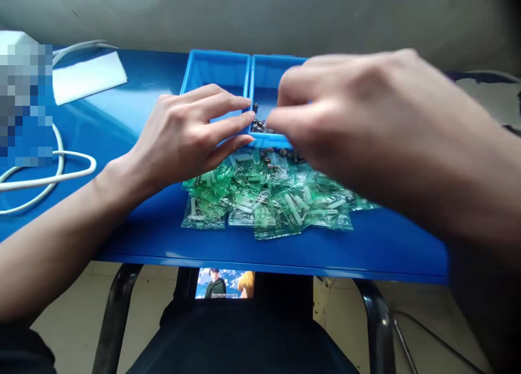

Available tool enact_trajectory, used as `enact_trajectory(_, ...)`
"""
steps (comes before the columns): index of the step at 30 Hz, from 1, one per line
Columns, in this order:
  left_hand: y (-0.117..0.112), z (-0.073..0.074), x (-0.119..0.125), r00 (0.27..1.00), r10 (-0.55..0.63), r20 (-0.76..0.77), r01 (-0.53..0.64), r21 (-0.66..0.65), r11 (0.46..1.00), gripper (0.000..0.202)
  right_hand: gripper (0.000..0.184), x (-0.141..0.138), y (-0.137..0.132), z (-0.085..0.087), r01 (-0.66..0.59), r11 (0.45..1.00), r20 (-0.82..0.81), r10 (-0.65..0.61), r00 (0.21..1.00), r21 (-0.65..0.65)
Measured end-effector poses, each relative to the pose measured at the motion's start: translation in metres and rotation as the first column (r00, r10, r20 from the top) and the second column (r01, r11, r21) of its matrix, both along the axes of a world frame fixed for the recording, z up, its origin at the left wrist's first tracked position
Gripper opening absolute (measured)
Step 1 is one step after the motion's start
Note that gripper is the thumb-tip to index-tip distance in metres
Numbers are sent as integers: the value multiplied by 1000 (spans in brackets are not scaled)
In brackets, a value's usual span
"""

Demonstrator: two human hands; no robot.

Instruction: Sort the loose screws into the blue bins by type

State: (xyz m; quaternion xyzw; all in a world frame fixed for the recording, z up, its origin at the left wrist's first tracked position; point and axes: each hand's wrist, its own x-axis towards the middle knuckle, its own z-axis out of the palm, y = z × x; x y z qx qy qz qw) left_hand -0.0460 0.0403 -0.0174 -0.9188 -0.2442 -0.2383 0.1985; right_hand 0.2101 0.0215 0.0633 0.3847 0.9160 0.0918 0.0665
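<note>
Two blue plastic bins (215,70) stand side by side against the wall. Small dark metal parts (260,126) lie in the near left corner of the right bin (268,140). My left hand (195,127) has its fingers stretched out, tips at the wall between the bins. Over the right bin is my right hand (325,105), fingers curled in and slightly blurred; whatever they hold is hidden. Clear green packets (280,211) with white plugs and metal pieces inside are heaped in front of the bins. A few more dark metal parts (284,153) lie on the heap.
The blue table (163,246) has its front edge close to my body. Left of the bins lie a white sheet (91,78) and a looped white cable (61,170). Below the edge, a lit screen (225,283) rests near my lap, between black chair arms (372,309).
</note>
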Motion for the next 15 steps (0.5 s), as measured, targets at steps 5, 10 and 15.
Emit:
enact_trajectory(5,3,-1,0,1000,1,25,0,-20,1000,29,36,9,53,-10,-23,985,-69,11,998,-171)
enact_trajectory(10,6,-2,-1,996,-22,84,28,-81,996,28,32,4,66,-16,2,938,-135,-52,989,-347)
enact_trajectory(15,3,-2,-1,993,-31,110,45,-135,990,33,17,6,67,-17,-47,911,-226,-51,973,-409)
